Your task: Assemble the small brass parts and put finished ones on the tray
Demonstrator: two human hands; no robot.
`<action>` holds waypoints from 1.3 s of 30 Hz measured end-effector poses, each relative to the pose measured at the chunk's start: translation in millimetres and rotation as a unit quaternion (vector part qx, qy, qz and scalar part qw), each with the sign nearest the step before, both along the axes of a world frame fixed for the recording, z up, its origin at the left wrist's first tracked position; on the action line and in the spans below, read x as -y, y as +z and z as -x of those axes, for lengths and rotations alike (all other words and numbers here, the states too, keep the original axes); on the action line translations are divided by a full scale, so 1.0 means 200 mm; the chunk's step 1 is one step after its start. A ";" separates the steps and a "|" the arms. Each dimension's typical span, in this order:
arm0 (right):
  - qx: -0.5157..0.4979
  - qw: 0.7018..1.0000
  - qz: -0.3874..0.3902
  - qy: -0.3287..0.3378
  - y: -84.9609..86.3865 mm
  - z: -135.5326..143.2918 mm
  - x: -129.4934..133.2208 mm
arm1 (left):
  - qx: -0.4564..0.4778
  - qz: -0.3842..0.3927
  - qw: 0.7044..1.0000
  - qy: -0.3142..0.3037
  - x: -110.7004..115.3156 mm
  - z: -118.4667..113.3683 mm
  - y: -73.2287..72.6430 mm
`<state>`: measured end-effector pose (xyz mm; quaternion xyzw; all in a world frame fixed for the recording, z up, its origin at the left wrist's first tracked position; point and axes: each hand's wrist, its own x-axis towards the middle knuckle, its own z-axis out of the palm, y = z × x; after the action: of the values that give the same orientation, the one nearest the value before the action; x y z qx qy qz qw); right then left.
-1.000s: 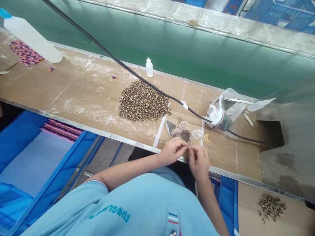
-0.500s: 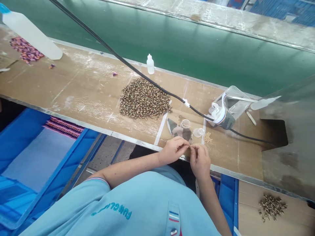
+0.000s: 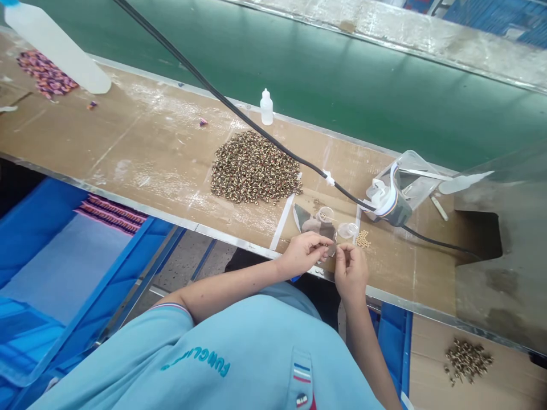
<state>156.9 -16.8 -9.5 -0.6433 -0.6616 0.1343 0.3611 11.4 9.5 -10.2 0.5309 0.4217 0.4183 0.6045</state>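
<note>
My left hand (image 3: 302, 254) is closed in a pinch at the front edge of the bench, thumb and forefinger together. Close beside it my right hand (image 3: 351, 269) is pinched as well, the fingertips of both nearly meeting. Whatever is between the fingers is too small to make out. Just beyond the hands lies a dark, patterned flat piece (image 3: 315, 223). A small clear round cup (image 3: 325, 214) stands by it, and a second clear round dish (image 3: 347, 230) sits to the right. Next to that dish is a little pile of pale beads (image 3: 363, 239).
A large heap of small brown-and-gold ring-like pieces (image 3: 255, 169) covers the bench middle. Behind it stands a white dropper bottle (image 3: 266, 107). A black cable (image 3: 239, 117) crosses overhead to a clear container (image 3: 412, 185). Blue crates (image 3: 106, 273) stand below left; more pieces (image 3: 468, 360) lie lower right.
My fingertips have moved slightly apart, and the left fingers have changed position a little. The whole view has shifted slightly.
</note>
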 end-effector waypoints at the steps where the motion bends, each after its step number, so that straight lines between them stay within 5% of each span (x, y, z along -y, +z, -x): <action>1: -0.001 1.000 -0.002 -0.005 0.00 0.00 0.00 | -0.002 -0.002 1.000 0.007 0.00 0.00 0.00; 13: -0.063 0.996 0.053 -0.039 0.02 -0.01 0.01 | 0.014 0.003 1.000 0.020 0.01 0.00 0.00; 25: -0.201 0.965 0.144 -0.089 0.01 -0.06 0.06 | 0.169 0.139 0.971 0.095 -0.04 0.04 0.04; 32: -0.038 0.998 0.043 0.020 0.06 -0.03 0.08 | 0.206 0.149 0.960 0.114 -0.05 0.04 0.03; 39: 0.077 0.992 0.045 0.088 0.08 0.01 0.07 | 0.177 0.160 0.969 0.072 -0.03 0.13 0.06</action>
<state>155.3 -31.1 6.6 -0.6068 -0.7346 0.1454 0.2665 -13.6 15.6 2.7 0.3133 0.4070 0.4751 0.7145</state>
